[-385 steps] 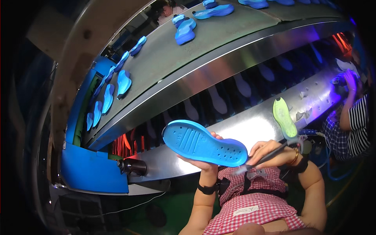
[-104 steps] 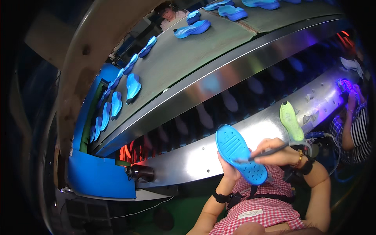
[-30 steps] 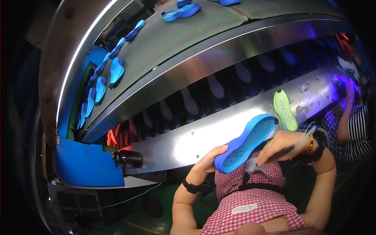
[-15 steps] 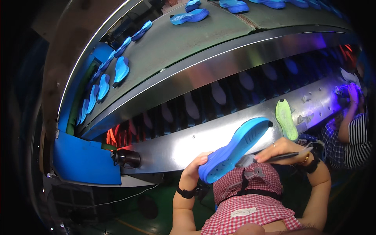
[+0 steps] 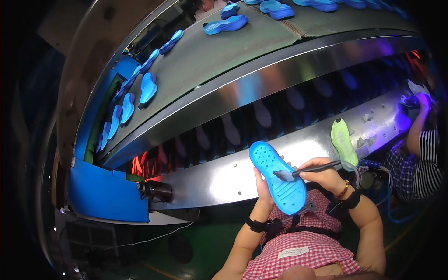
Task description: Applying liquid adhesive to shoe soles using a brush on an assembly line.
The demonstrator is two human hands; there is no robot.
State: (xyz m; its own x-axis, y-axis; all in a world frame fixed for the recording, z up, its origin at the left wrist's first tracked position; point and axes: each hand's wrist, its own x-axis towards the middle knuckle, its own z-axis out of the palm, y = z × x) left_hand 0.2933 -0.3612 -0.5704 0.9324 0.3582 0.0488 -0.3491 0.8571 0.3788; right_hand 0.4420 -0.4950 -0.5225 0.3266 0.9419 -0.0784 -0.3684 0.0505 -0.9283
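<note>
A blue shoe sole (image 5: 285, 193) is tilted up in front of me, its holed and ribbed inner face showing. My left hand (image 5: 263, 187) grips it along its left edge, some fingers hidden behind it. Closed round the dark handle of a brush (image 5: 283, 176), my right hand (image 5: 325, 177) is at the sole's right side. The brush's greyish bristles rest against the middle of the sole's face. A lime green sole (image 5: 344, 142) leans on the metal ledge just beyond my right hand.
Beyond the metal ledge (image 5: 210, 184), a dark slot holds several hanging soles. Above it runs a green conveyor belt (image 5: 200, 60) carrying blue soles (image 5: 226, 24). A dark cylinder (image 5: 157, 191) sits by a blue housing (image 5: 105, 191) at left. A co-worker's arm (image 5: 416, 130) reaches in at right.
The blue sole has been turned, bringing its inner face round toward me and its other end up. My right hand has brought the brush up onto that face.
</note>
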